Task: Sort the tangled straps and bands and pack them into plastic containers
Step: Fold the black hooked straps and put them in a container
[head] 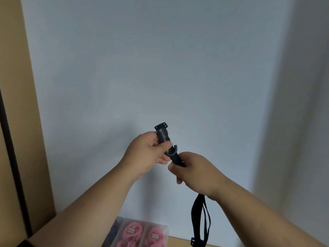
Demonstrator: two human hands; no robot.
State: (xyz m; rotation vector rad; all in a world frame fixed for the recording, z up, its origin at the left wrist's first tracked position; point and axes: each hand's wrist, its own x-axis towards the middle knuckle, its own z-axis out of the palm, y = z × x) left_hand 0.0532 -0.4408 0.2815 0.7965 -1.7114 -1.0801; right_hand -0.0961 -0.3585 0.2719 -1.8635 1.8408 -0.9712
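- Left hand (148,151): raised in front of the pale wall (160,68), fingers curled round a black plastic clip (162,133); thumb presses on the clip's lower part, just above a C-shaped hook (171,151).
- Clip's flat slotted end sticks up past the left fingers.
- Right hand (195,171): just below and right of the left, clenched around the black strap (201,216) where it leaves the clip; the two hands almost touch.
- Strap: runs from the clip through the right fist, then hangs as a long loop under the right wrist, down to the frame's lower edge. A small black buckle (193,240) shows on it near the bottom.
- Strap and clip are held in the air, well above the surface (179,242).
- Surface: tan, visible only at the bottom edge of the view.
- Clear plastic container (142,232) rests on the surface below the left forearm, against the wall; pink coiled bands (133,230) with small labels lie in its compartments. Something dark is in its left compartment; blurred, cannot identify.
- Tan panel (16,104) stands along the left side.
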